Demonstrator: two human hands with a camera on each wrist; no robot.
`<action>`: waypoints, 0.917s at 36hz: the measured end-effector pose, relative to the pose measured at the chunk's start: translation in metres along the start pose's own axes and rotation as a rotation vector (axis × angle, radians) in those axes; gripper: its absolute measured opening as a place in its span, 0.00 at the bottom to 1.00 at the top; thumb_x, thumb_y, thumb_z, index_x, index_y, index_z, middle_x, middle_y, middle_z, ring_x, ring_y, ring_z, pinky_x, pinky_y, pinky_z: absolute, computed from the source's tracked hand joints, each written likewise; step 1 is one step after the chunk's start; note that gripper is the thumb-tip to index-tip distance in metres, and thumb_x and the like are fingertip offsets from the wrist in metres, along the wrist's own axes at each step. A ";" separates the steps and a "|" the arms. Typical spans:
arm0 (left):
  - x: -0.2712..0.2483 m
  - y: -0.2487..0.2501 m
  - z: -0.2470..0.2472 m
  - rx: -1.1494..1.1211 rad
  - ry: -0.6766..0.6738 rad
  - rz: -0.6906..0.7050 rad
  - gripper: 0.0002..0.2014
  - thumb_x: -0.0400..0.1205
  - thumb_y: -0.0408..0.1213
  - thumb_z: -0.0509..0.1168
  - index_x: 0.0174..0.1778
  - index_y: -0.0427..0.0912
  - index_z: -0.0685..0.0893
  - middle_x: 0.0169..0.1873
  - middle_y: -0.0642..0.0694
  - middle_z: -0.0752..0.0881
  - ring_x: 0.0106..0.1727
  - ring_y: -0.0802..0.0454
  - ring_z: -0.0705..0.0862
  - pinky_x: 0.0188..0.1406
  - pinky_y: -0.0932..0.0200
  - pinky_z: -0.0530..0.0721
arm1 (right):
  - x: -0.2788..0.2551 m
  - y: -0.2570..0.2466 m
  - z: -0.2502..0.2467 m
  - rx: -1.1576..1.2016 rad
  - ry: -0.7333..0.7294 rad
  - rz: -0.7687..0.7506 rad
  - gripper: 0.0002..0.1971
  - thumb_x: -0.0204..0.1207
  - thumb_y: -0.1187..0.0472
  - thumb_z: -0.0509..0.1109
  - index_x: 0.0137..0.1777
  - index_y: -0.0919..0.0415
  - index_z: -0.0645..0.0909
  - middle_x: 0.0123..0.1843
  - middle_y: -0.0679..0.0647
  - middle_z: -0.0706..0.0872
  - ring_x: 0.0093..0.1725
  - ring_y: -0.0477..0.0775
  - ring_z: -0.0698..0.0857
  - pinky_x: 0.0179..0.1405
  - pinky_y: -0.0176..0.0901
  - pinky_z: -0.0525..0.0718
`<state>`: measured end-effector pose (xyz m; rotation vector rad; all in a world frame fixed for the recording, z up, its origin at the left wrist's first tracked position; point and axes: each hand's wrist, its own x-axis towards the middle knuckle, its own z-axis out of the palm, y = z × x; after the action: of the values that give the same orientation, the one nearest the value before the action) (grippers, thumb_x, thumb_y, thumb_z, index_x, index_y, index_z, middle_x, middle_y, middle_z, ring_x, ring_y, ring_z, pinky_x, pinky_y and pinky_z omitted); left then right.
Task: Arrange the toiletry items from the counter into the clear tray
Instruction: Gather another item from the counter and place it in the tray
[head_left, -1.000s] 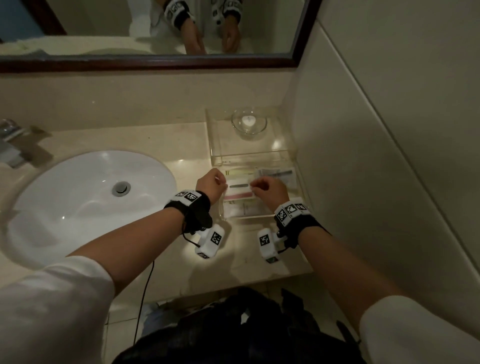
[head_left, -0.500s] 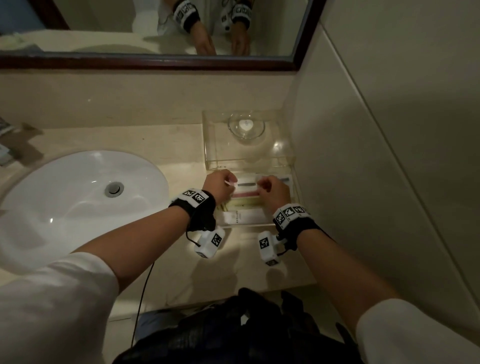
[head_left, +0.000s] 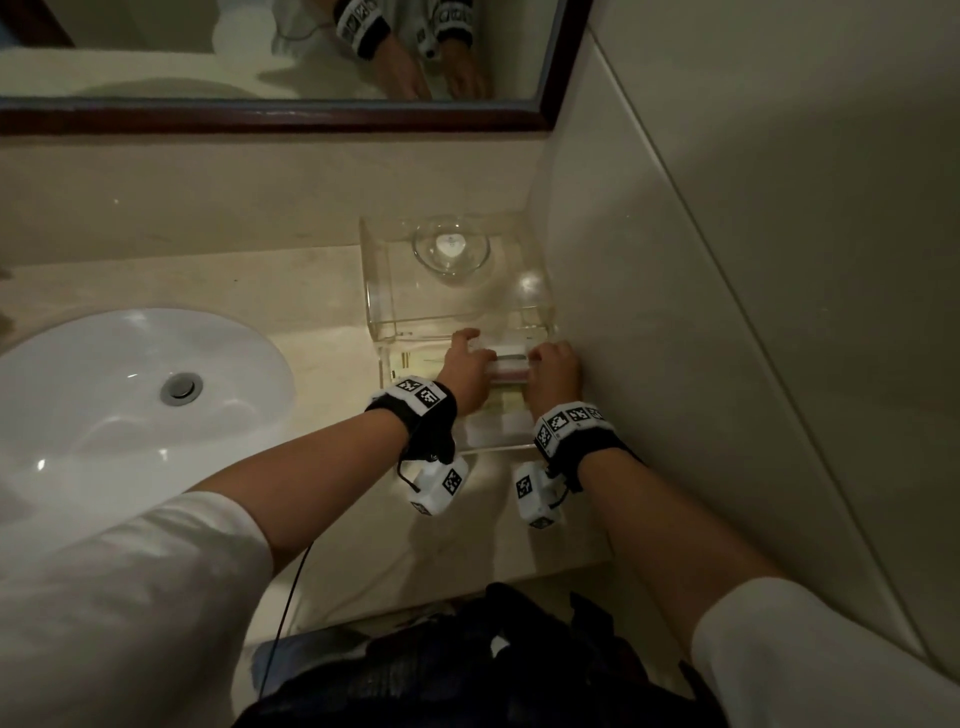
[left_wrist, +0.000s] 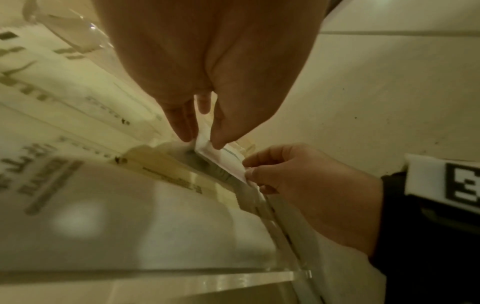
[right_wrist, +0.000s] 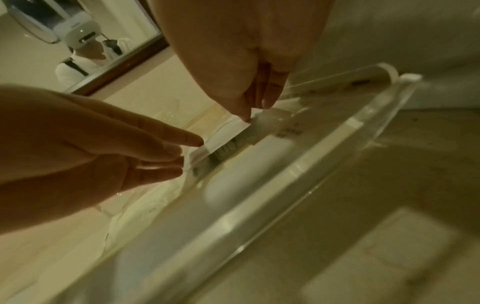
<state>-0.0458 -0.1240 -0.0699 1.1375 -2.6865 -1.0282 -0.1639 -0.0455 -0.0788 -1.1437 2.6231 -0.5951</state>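
Both hands have pushed further back along the clear tray (head_left: 470, 441) since a second ago, carrying a small white packet (head_left: 506, 364) from the front part toward the edge of the raised clear shelf (head_left: 384, 291); the view has also swung so the tap at the left has dropped out of sight.

From where I stand, the left hand (head_left: 465, 366) and the right hand (head_left: 553, 371) each hold one end of that packet. The left wrist view shows the left thumb and fingers (left_wrist: 182, 123) pinching its end, and the right hand (left_wrist: 298, 181) pinching the other. In the right wrist view the left hand's (right_wrist: 103, 152) fingers look nearly straight against the packet, so the grip is light. The packet sits low in the tray, just above the flat packets (head_left: 511, 402) already lying there, near the wall.

I'd judge the task close to finished. Several flat sachets lie side by side inside the tray, and I can see no loose item on the counter (head_left: 322, 358) around the sink (head_left: 104, 395). What seems left is to settle this one into its slot and let go.

Printed lines run across the packets in the left wrist view, dark lettering on pale paper, but it is too blurred and slanted to read; no brand can be made out. A glass bowl (head_left: 451, 252) with a small white thing inside stands on the shelf.
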 end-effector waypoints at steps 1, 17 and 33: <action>0.000 0.001 0.001 0.027 0.001 0.018 0.19 0.80 0.28 0.61 0.68 0.36 0.78 0.77 0.33 0.57 0.74 0.35 0.68 0.75 0.57 0.66 | 0.000 0.002 0.002 -0.033 -0.001 -0.024 0.12 0.75 0.70 0.63 0.55 0.61 0.83 0.59 0.57 0.81 0.59 0.58 0.78 0.58 0.42 0.73; 0.000 -0.010 0.001 0.334 -0.033 0.155 0.25 0.84 0.38 0.56 0.79 0.48 0.65 0.81 0.43 0.60 0.72 0.40 0.68 0.72 0.57 0.60 | -0.010 0.004 0.005 -0.116 -0.154 -0.215 0.27 0.75 0.73 0.60 0.76 0.62 0.67 0.78 0.57 0.69 0.76 0.59 0.65 0.77 0.44 0.62; -0.005 -0.014 -0.012 0.002 0.123 0.240 0.10 0.76 0.25 0.66 0.48 0.38 0.91 0.51 0.39 0.86 0.52 0.43 0.85 0.55 0.62 0.76 | -0.002 0.000 0.002 -0.167 -0.235 -0.205 0.31 0.68 0.81 0.59 0.71 0.62 0.69 0.76 0.56 0.70 0.74 0.61 0.67 0.73 0.46 0.67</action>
<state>-0.0302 -0.1346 -0.0677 0.8221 -2.6445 -0.8868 -0.1612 -0.0446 -0.0807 -1.4487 2.4088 -0.2599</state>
